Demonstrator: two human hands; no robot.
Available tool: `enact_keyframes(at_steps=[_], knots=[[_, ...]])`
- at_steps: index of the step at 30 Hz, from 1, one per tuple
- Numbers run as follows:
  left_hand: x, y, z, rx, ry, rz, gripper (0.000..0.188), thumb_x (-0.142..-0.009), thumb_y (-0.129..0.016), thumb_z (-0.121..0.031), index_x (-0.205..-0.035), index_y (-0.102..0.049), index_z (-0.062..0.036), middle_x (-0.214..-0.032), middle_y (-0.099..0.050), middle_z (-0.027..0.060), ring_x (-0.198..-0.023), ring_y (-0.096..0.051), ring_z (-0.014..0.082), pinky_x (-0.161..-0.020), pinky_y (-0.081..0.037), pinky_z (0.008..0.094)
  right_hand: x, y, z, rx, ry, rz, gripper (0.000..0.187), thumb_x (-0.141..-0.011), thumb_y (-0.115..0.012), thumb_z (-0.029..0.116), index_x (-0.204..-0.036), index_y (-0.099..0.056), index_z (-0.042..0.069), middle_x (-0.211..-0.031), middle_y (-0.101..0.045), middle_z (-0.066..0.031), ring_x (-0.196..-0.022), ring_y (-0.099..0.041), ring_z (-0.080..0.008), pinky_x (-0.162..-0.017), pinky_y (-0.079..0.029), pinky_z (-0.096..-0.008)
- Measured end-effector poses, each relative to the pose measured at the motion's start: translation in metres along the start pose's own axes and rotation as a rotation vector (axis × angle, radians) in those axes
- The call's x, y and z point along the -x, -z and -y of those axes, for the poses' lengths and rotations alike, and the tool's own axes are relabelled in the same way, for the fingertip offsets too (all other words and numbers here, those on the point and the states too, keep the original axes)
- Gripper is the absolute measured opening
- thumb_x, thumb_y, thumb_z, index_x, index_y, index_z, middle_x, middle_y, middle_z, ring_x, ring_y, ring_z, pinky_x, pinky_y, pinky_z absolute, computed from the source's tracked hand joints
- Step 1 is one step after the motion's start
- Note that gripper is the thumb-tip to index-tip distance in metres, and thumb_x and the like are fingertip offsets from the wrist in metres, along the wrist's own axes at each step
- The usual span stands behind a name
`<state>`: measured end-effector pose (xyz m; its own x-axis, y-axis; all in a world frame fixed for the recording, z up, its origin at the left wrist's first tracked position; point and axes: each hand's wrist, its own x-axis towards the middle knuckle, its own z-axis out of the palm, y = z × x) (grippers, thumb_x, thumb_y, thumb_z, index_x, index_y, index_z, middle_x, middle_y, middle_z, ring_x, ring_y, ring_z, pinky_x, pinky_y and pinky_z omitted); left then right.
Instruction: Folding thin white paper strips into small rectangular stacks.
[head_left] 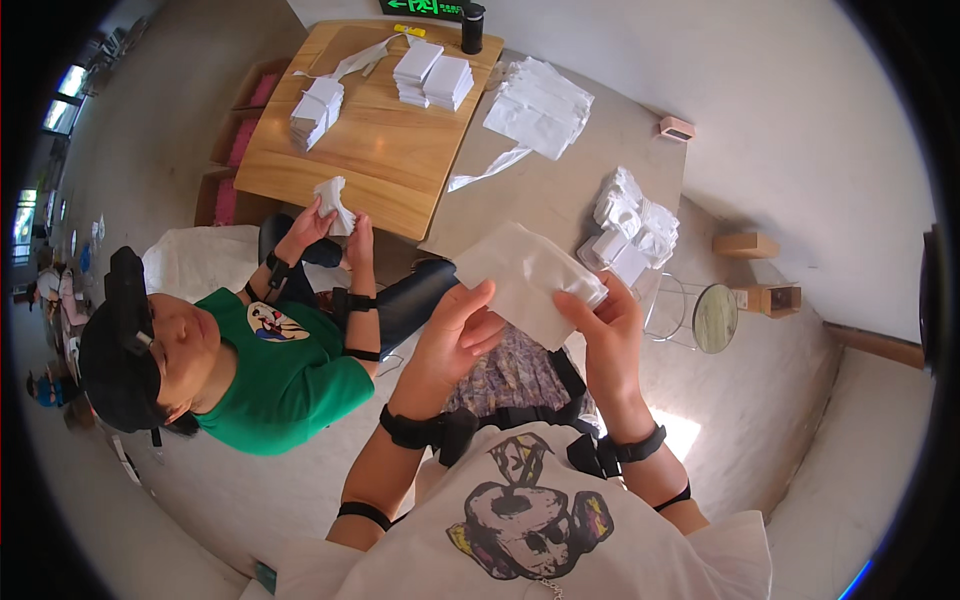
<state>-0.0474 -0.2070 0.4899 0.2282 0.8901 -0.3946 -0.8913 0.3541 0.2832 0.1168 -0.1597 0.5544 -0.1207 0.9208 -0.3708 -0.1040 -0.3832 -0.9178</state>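
In front of my body I hold up a flat white plastic bag [535, 275], glossy and nearly square. My right hand [612, 325] is closed on its right side, thumb pressed on the face; the edge there looks layered. At the lower left edge of the bag is my left hand [455, 325], its thumb against the bag and its fingers curled in. What the fingertips do behind the bag is hidden.
To my left a co-worker in a green shirt [285, 370] handles a white bundle [335, 205]. A wooden table [370, 150] bears white stacks [433, 75] and a black bottle [472, 28]. White bags [540, 105] and bundles [635, 225] lie on the grey table; a round stool [715, 318] stands right.
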Motion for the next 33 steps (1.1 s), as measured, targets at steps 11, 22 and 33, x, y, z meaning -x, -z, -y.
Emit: enact_keyframes(at_steps=[11, 22, 33], knots=[[0.009, -0.029, -0.019, 0.074, 0.083, -0.168, 0.027, -0.095, -0.054, -0.022, -0.107, -0.056, 0.0013, -0.077, -0.066, 0.0077, -0.048, -0.062, 0.0148, -0.034, -0.041, 0.0211, 0.000, 0.032, -0.034, 0.027, 0.106, 0.202, 0.019, -0.079, -0.067, -0.006, -0.094, -0.057, 0.002, -0.094, -0.061, -0.0025, -0.090, -0.056, -0.0100, -0.080, -0.044, -0.0258], [0.024, -0.011, -0.016, -0.101, -0.001, -0.046, 0.039, -0.095, -0.053, -0.022, -0.117, -0.048, 0.0098, -0.092, -0.066, 0.0169, -0.059, -0.069, 0.0257, -0.037, -0.049, 0.0228, 0.009, 0.033, -0.037, 0.023, 0.035, 0.315, 0.016, -0.081, -0.066, -0.004, -0.093, -0.058, 0.002, -0.094, -0.062, -0.0029, -0.091, -0.057, -0.0099, -0.081, -0.043, -0.0249], [0.039, -0.030, -0.004, -0.495, -0.094, -0.051, 0.035, -0.093, -0.057, -0.015, -0.120, -0.052, 0.0059, -0.107, -0.064, 0.0170, -0.091, -0.068, 0.0285, -0.057, -0.058, 0.0264, 0.013, 0.043, -0.051, 0.266, 0.056, 0.428, 0.030, -0.078, -0.068, 0.000, -0.106, -0.056, 0.002, -0.104, -0.061, -0.0058, -0.100, -0.055, -0.0128, -0.088, -0.041, -0.0286]])
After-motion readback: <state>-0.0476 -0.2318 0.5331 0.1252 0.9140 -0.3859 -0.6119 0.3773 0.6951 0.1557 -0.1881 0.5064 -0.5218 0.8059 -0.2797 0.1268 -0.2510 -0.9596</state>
